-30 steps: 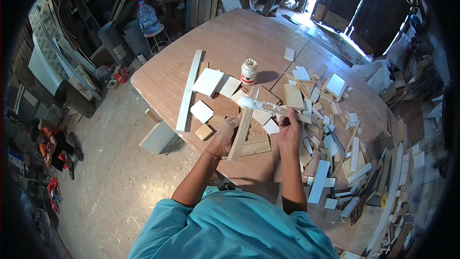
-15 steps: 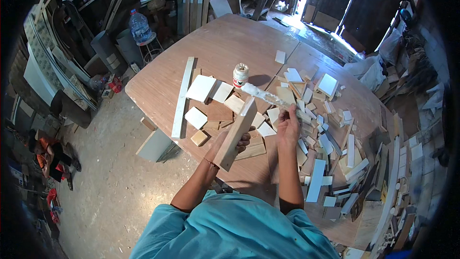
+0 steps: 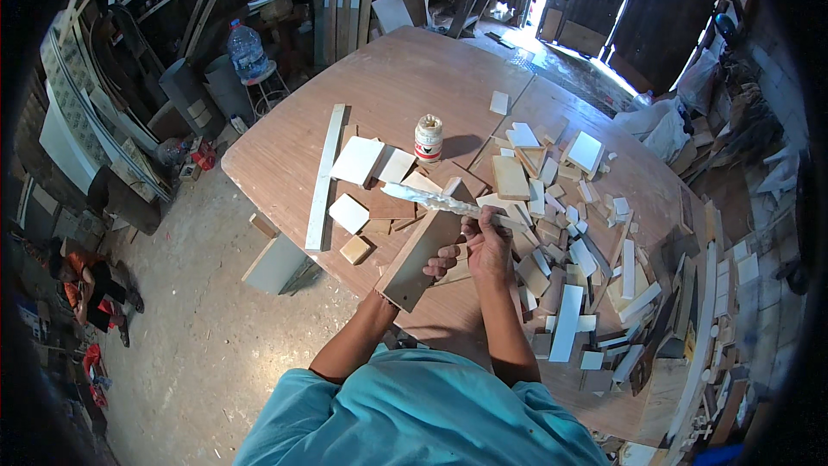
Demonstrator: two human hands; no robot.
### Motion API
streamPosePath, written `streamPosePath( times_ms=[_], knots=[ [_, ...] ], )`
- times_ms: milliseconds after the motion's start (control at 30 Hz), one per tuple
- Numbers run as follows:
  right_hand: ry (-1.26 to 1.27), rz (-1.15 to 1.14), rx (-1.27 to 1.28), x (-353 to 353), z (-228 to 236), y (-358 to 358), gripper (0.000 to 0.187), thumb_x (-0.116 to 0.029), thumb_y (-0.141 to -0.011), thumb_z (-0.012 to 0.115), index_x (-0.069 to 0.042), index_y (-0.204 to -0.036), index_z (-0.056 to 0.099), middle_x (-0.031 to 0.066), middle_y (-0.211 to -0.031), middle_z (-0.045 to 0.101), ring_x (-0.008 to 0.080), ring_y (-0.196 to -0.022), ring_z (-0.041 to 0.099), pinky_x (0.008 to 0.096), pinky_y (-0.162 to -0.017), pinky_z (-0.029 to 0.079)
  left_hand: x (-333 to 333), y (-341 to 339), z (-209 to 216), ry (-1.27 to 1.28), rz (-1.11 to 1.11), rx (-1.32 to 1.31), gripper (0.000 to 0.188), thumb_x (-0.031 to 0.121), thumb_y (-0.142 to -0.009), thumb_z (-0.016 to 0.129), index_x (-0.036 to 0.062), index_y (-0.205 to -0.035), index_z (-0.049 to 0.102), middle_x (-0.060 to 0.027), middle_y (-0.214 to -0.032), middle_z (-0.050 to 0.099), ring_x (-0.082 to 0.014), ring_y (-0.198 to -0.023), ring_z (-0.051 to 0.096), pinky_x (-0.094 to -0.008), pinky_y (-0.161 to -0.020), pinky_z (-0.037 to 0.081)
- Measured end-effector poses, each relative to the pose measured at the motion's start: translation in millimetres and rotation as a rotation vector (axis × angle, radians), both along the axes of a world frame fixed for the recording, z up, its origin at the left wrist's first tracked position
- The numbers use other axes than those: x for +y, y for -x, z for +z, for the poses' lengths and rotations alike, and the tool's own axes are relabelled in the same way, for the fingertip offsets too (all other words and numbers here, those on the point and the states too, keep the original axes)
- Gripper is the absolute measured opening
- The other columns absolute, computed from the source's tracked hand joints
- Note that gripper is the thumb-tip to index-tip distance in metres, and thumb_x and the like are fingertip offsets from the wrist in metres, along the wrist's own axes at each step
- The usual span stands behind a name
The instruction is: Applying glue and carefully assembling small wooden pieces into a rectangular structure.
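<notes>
My left hand (image 3: 442,262) is closed around a thick wooden block (image 3: 412,269), tilted lengthwise away from me over the near side of the table. In my right hand (image 3: 488,248) is a thin stick (image 3: 444,203) coated with thick white paste, gripped by its right end. The stick crosses above the far end of the block; whether it touches the wood I cannot tell. Beyond it stands an uncapped jar (image 3: 428,142) with pale paste around its mouth. White and bare wood pieces (image 3: 358,161) lie near the jar, beside a long white strip (image 3: 327,177).
Many wood offcuts (image 3: 565,324) are heaped over the right of the brown table (image 3: 414,65). A water bottle (image 3: 247,53) sits on a stool past the table's left edge. Someone in orange (image 3: 84,280) is low on the floor at far left. Boards lean along the walls.
My right hand has come left and nearer, bringing the pasted stick from beside the jar to over the block. The block has turned slightly in my left hand.
</notes>
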State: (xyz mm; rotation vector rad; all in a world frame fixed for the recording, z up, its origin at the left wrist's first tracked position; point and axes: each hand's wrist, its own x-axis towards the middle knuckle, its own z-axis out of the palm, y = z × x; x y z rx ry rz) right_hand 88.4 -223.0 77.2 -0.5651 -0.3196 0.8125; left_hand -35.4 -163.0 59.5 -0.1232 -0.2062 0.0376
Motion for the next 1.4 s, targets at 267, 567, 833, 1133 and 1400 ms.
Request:
streamPosePath(
  times_ms=[267, 567, 833, 1133, 1400],
  knots=[
    [-0.036, -0.179, -0.030, 17, 10, -27, 0.012, -0.005, -0.074, 0.062, -0.003, -0.084, 0.055, 0.0084, -0.075, 0.058, 0.0191, -0.063, 0.059, 0.0271, -0.057, 0.051, 0, 2, 6, -0.284, -0.024, 0.065, 0.044, 0.025, -0.088, 0.034, -0.0069, -0.117, 0.032, -0.0046, -0.073, 0.040, -0.0086, -0.053, 0.039, -0.0174, -0.041, 0.036],
    [-0.039, -0.255, -0.049, 3, 19, -41, 0.018, -0.015, -0.078, 0.059, -0.002, -0.091, 0.055, 0.0063, -0.083, 0.057, 0.0138, -0.067, 0.057, 0.0219, -0.057, 0.049, -4, -1, 8, -0.422, 0.087, 0.296, 0.055, 0.031, -0.086, 0.040, -0.0113, -0.120, 0.028, -0.0056, -0.069, 0.038, -0.0083, -0.050, 0.036, -0.0170, -0.034, 0.028],
    [-0.023, -0.227, -0.112, -4, 32, -36, 0.033, -0.016, -0.081, 0.055, 0.000, -0.110, 0.049, 0.0071, -0.098, 0.054, 0.0159, -0.075, 0.057, 0.0226, -0.063, 0.050, -4, -9, 4, -0.345, 0.027, 0.192, 0.054, 0.029, -0.087, 0.037, -0.0123, -0.120, 0.024, -0.0053, -0.070, 0.035, -0.0092, -0.053, 0.036, -0.0165, -0.034, 0.029],
    [-0.023, -0.155, -0.169, 2, 23, -19, 0.040, -0.021, -0.082, 0.054, -0.003, -0.116, 0.044, 0.0088, -0.106, 0.052, 0.0184, -0.088, 0.055, 0.0302, -0.080, 0.046, -3, -5, 4, -0.306, -0.010, 0.143, 0.046, 0.026, -0.087, 0.037, -0.0047, -0.120, 0.030, -0.0020, -0.068, 0.039, -0.0073, -0.051, 0.033, -0.0159, -0.038, 0.029],
    [-0.187, -0.138, -0.027, 10, 28, -11, 0.045, -0.022, -0.085, 0.049, -0.005, -0.123, 0.031, 0.0131, -0.107, 0.050, 0.0217, -0.098, 0.052, 0.0412, -0.093, 0.035, -13, -1, 10, -0.433, 0.201, 0.421, 0.036, 0.021, -0.087, 0.032, -0.0016, -0.113, 0.039, -0.0033, -0.068, 0.040, -0.0087, -0.052, 0.038, -0.0172, -0.041, 0.032]
  ],
)
